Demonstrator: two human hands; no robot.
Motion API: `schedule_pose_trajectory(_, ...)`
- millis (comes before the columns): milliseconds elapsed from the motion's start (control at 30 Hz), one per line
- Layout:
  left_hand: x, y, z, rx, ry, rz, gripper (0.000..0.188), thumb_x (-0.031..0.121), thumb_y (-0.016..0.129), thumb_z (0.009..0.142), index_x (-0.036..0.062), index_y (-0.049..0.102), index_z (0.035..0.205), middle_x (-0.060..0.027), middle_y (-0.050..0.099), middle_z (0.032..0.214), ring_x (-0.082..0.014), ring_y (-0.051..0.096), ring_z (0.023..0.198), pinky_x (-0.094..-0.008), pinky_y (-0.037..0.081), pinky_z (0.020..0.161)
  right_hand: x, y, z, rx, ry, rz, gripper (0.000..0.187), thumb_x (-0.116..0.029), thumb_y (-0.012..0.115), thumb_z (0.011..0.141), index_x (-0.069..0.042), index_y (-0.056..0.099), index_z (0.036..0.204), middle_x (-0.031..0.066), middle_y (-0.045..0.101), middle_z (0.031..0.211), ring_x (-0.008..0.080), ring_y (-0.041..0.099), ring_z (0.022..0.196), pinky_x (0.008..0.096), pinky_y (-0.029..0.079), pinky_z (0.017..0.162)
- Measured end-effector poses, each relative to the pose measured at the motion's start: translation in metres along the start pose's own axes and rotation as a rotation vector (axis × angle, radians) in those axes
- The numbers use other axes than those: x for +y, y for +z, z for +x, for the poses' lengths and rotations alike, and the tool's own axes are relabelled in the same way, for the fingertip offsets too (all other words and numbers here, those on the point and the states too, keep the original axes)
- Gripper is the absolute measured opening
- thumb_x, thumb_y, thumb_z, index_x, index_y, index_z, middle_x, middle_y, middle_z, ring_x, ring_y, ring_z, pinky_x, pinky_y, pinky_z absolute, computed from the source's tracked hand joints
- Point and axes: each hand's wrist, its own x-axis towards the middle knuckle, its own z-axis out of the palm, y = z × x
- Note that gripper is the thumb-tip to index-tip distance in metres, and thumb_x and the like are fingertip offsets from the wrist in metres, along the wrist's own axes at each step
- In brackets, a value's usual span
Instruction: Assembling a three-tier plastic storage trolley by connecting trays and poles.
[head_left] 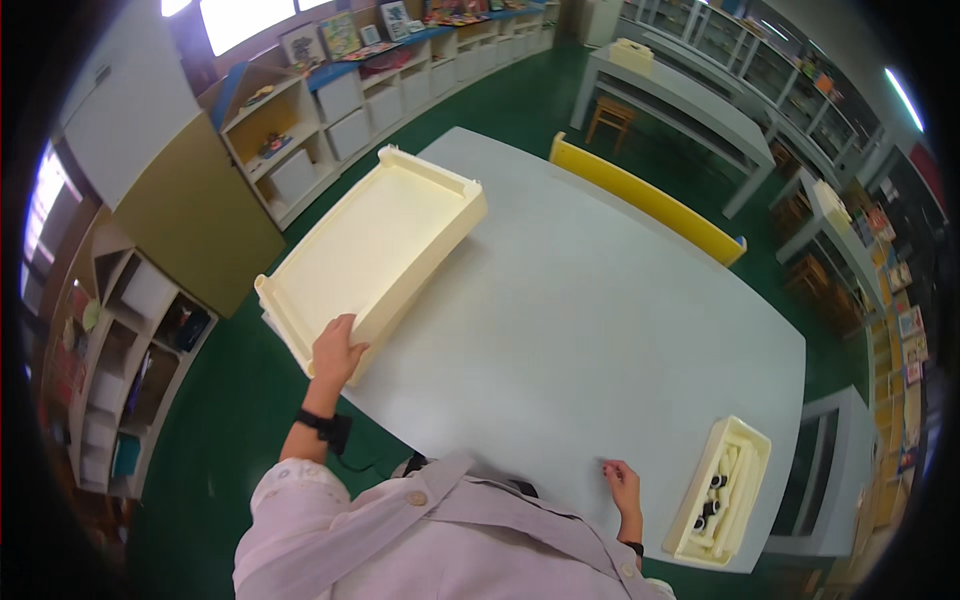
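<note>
From my remote seat: left hand (338,352) grips the near corner of a big empty cream tray (375,250) w/ fingers closed on its rim, tray lying at the table's (580,310) left edge. Right hand (622,485) rests on the tabletop, fingers loose, holding nothing, near a small tray (722,490) of parts at right.
</note>
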Motion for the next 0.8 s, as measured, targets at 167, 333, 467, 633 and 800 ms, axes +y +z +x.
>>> schedule_pose_trajectory(167,0.061,-0.037,-0.015,-0.135,0.242,-0.061,0.044,0.013,0.069,0.061,0.0087,0.052,0.101,-0.008,0.058,0.092,-0.0277,0.053,0.081,-0.035,0.045,0.067,0.011,-0.005,0.004,0.183,-0.039,0.023,0.02,-0.017,0.052,0.083,-0.002,0.059,0.094,0.006,0.062,0.081,0.0115,0.056,0.075,0.0232,0.044,0.069)
schedule_pose_trajectory(333,0.112,-0.013,-0.028,-0.352,0.56,-0.148,0.039,0.008,0.065,0.063,0.0155,0.055,0.099,0.0005,0.059,0.094,-0.0224,0.054,0.078,-0.0321,0.046,0.063,-0.036,-0.002,0.008,0.433,0.065,0.447,0.035,-0.027,0.048,0.086,-0.006,0.048,0.114,0.0076,0.049,0.113,0.0171,0.05,0.098,0.0295,0.04,0.08)
schedule_pose_trajectory(467,0.139,0.041,-0.039,-0.543,0.823,-0.23,0.039,0.01,0.065,0.063,0.0201,0.056,0.099,0.0033,0.061,0.089,-0.0201,0.054,0.076,-0.0314,0.046,0.061,-0.017,-0.017,0.008,0.4,0.094,1.382,0.045,-0.04,0.043,0.085,-0.011,0.042,0.121,0.0084,0.054,0.111,0.0178,0.051,0.103,0.0256,0.04,0.08)
schedule_pose_trajectory(633,0.161,0.084,-0.058,-0.651,0.906,-0.25,0.042,0.013,0.067,0.062,0.0216,0.056,0.102,0.0029,0.06,0.084,-0.0189,0.054,0.074,-0.0317,0.046,0.057,0.008,-0.018,-0.031,0.592,0.165,0.964,0.048,-0.033,0.055,0.08,-0.004,0.044,0.117,0.007,0.054,0.105,0.0151,0.053,0.093,0.0271,0.041,0.078)
schedule_pose_trajectory(800,0.177,0.101,-0.074,-0.69,1.001,-0.295,0.041,0.014,0.067,0.063,0.0216,0.057,0.102,0.0013,0.06,0.08,-0.0187,0.053,0.072,-0.0314,0.046,0.057,0.029,-0.013,-0.056,0.788,0.31,0.588,0.05,-0.033,0.062,0.074,-0.001,0.05,0.111,0.0067,0.058,0.091,0.0151,0.055,0.08,0.0276,0.044,0.069)
